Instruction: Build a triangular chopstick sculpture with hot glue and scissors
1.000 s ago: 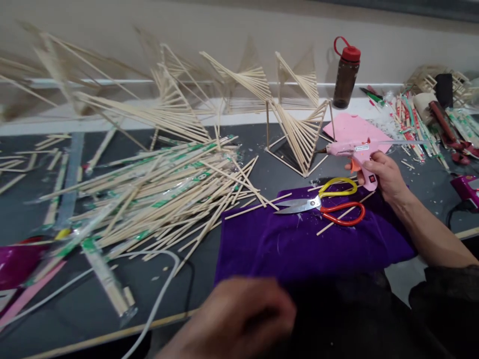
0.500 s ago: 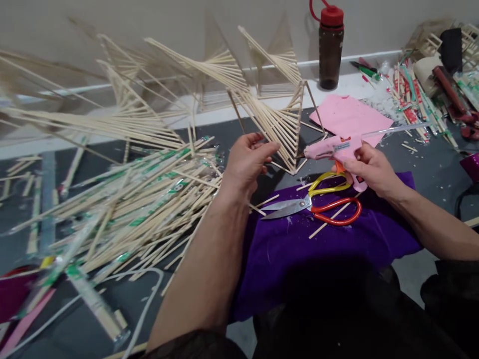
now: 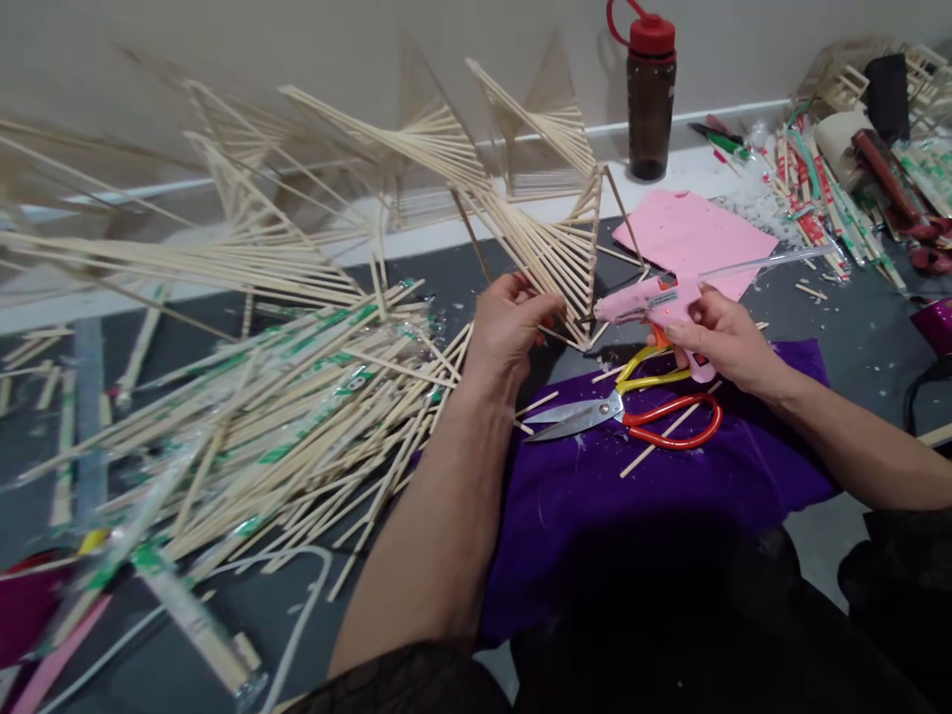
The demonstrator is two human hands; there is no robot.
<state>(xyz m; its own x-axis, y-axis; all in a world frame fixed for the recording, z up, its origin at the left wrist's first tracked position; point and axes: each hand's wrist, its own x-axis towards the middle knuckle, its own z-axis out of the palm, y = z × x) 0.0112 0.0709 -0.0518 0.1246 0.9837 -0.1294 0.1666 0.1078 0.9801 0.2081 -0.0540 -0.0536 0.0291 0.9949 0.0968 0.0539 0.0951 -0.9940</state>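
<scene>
Head view showed the twisted stick frame (image 3: 554,258) standing on the dark table (image 3: 855,362), its lower corner just beside the tip of the pink glue gun (image 3: 640,300) gripped by the right hand (image 3: 733,342). The left hand (image 3: 511,325) curled near the frame; I couldn't tell whether it held anything. Scissors (image 3: 614,407) lay on purple cloth (image 3: 580,501).

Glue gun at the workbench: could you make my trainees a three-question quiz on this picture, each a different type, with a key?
1. True or false: the right hand holds the pink glue gun.

2. Which lies mostly on the purple cloth?
A) bottle
B) scissors
C) pink sheet

3. Fill in the missing colour: one handle of the scissors is yellow, the other is ____.

Key: 1 true; 2 B; 3 red.
</scene>
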